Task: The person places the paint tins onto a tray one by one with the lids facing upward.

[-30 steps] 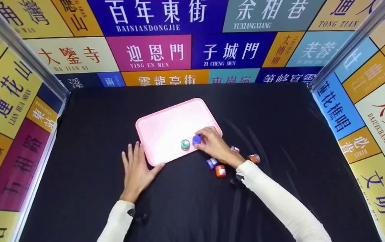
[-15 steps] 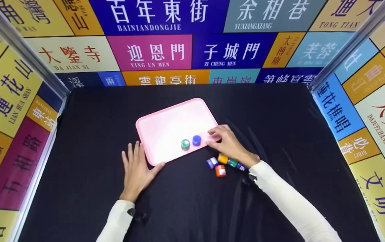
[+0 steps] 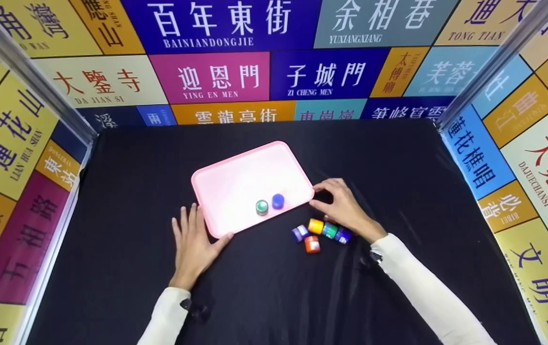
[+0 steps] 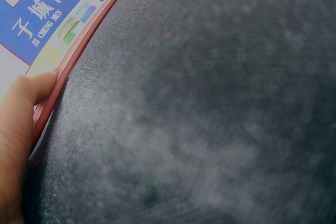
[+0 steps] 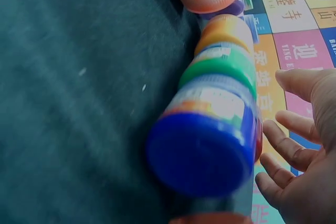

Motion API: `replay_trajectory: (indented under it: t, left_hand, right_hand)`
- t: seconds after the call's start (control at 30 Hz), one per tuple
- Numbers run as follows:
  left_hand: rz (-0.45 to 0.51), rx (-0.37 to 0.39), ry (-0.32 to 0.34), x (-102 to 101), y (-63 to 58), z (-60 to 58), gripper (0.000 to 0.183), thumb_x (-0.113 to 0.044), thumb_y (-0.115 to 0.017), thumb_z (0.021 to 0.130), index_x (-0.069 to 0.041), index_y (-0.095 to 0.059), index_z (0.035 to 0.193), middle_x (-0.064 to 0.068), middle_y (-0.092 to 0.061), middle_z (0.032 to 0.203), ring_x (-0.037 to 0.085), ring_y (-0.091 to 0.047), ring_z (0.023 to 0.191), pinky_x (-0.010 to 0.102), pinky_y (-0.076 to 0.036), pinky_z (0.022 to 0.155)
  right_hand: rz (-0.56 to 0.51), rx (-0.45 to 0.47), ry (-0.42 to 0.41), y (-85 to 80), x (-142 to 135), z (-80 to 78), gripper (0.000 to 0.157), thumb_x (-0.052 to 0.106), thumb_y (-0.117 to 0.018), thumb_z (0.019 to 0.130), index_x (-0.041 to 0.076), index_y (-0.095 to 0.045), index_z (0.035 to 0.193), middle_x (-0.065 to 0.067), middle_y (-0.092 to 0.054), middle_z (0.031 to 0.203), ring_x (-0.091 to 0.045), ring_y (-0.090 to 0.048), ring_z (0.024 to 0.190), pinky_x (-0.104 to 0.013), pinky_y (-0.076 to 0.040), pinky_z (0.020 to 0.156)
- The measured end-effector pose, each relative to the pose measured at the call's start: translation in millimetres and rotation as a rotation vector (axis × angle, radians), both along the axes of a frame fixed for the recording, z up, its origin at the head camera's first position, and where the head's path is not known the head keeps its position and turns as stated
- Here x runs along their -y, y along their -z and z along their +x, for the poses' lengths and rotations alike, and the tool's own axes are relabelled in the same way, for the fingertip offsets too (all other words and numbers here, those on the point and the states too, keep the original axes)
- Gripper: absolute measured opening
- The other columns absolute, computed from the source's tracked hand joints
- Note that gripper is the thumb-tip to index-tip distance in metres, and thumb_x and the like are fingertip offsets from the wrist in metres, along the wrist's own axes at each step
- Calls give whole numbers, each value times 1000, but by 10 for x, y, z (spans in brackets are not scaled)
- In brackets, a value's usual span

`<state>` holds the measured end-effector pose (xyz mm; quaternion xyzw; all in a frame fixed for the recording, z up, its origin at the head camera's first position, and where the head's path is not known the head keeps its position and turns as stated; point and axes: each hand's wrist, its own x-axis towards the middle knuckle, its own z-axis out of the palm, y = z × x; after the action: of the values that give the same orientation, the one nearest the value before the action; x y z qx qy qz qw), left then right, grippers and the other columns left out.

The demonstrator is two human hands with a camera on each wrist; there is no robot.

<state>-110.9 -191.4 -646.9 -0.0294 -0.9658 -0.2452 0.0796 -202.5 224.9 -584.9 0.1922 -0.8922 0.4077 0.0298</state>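
A pink tray (image 3: 235, 177) lies askew on the black cloth in the head view. On it, near the front edge, stand a green paint jar (image 3: 261, 207) and a blue paint jar (image 3: 278, 201), close together. My left hand (image 3: 192, 247) rests flat at the tray's left corner, fingers stretched out; its thumb touches the rim, as the left wrist view also shows. At the tray's right corner is my right hand (image 3: 343, 205), fingers loosely bent with nothing held. Whether its fingertips touch the rim, I cannot tell.
Right of the tray, several paint jars lie on the cloth: purple (image 3: 300, 233), orange-red (image 3: 312, 244), yellow (image 3: 315, 225), green (image 3: 330, 230) and dark blue (image 3: 343, 235). A reddish one (image 3: 329, 220) is partly hidden by my right hand. Printed panels (image 3: 221, 76) wall the table.
My right hand has let go of the blue jar, leaving it on the tray beside the green one, and has moved right to the tray's corner. The left hand has stayed put.
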Motion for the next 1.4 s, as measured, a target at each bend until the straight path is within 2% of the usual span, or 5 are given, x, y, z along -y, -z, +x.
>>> replay_trajectory:
  t: [0.6,0.9,1.0,1.2,1.4]
  left_hand:
    - [2,2,2,3,12,12,122,-78,-71,92,3,-28,171,27,-26,178,49,-9,168,66,5,133]
    - [2,-9,0,-5,9,3,122,-78,-72,91,3,-29,171,27,-27,178,50,-10,168,67,4,133]
    - [0,-6,2,-6,10,2,122,-78,-71,91,3,-29,171,27,-26,178,50,-9,168,67,5,133]
    - [-19,1,3,0,15,0,122,-79,-70,91,4,-28,171,27,-26,178,49,-9,168,66,5,133]
    - [-15,-1,-3,4,6,-7,122,-79,-70,91,3,-29,171,27,-27,178,49,-10,168,67,3,133]
  right_hand:
    - [23,25,71,-1,-469,213,41,18,-93,91,-1,-78,124,-18,-74,128,-39,-56,131,-54,-42,116]
    - [21,42,110,49,-666,383,37,17,-92,90,0,-80,121,-16,-75,127,-38,-58,129,-51,-43,114]
    - [19,44,110,74,-730,452,36,16,-92,90,0,-80,120,-16,-75,126,-37,-59,128,-45,-43,113]
    - [11,59,109,101,-843,594,35,15,-93,90,2,-81,120,-13,-75,126,-32,-60,127,-23,-40,108]
    - [-3,37,95,129,-901,700,34,12,-94,87,2,-81,118,-14,-75,125,-35,-61,126,-14,-36,108]
